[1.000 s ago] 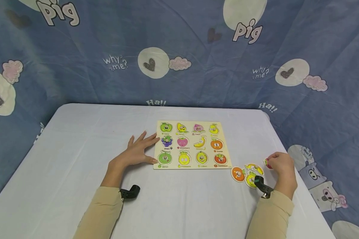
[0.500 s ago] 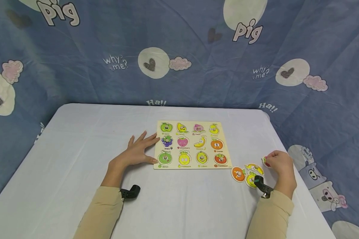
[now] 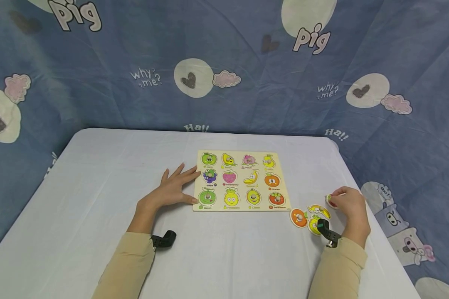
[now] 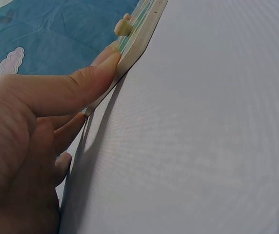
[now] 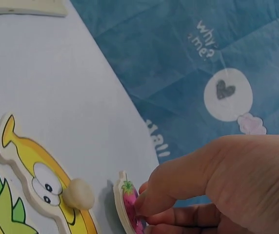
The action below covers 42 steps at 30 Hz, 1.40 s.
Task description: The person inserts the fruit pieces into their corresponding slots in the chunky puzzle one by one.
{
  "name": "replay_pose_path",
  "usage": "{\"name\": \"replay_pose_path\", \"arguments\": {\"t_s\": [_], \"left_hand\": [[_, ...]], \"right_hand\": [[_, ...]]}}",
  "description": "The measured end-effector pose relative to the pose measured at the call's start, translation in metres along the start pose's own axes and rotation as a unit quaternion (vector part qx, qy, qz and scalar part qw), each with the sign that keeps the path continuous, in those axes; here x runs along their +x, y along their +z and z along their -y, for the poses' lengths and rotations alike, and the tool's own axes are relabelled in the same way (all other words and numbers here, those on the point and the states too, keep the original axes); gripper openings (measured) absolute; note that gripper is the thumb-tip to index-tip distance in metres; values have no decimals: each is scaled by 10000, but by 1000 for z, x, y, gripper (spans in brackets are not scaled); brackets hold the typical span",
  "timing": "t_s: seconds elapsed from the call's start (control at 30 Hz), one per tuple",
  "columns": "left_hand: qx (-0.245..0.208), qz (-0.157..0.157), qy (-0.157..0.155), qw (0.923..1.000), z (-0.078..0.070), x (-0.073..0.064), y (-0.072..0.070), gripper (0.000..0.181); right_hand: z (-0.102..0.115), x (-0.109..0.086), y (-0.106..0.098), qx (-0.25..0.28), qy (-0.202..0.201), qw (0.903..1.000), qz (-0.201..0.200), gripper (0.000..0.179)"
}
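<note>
My right hand (image 3: 349,207) pinches a pink strawberry puzzle piece (image 5: 128,202) between thumb and fingers. The piece stands tilted on edge in the right wrist view; its far part is hidden by the fingers. Beside it lie loose knobbed pieces: a banana (image 3: 319,211), a pineapple (image 3: 314,224) and an orange (image 3: 298,218). A wooden fruit puzzle board (image 3: 286,207) lies mid-table. Spread fingers of my left hand (image 3: 172,189) rest at its left edge, the thumb by the near corner. In the left wrist view that thumb touches the board's rim (image 4: 137,46).
A white-covered table (image 3: 217,253) carries everything, with its right edge close beyond my right hand. Behind it hangs a blue printed cloth (image 3: 262,104). Knobs stick up from several fruits set in the board. Black wrist cameras sit on both sleeves.
My right hand has shifted slightly left with the strawberry piece, which shows a little nearer the banana piece. My left hand holds its place at the board.
</note>
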<state>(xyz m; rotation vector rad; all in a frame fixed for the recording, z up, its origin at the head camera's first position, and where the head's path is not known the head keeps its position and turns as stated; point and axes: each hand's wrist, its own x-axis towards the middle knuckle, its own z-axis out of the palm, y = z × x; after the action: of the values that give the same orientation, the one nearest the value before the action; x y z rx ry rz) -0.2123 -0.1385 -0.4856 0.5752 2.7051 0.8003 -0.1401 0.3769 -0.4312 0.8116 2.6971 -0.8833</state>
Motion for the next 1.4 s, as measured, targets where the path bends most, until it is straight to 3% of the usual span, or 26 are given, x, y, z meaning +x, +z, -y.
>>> {"name": "replay_pose_path", "arguments": {"t_s": [0.53,1.0,1.23,1.4], "left_hand": [[-57,14,-56,10000,-2,-1,-2,99],[-38,19,-7,10000,-1,0,0,99],[-49,19,-20,10000,-2,-1,-1,99],[-34,16,-19,10000,-2,-1,-1,99]], "right_hand": [[12,1,1,-125,-266,9996,5,31],[16,4,6,-208,-340,9992,45,25],[20,5,10,-273,-754,9968,-43,26],[25,5,13,-217,-754,9968,119,27]]}}
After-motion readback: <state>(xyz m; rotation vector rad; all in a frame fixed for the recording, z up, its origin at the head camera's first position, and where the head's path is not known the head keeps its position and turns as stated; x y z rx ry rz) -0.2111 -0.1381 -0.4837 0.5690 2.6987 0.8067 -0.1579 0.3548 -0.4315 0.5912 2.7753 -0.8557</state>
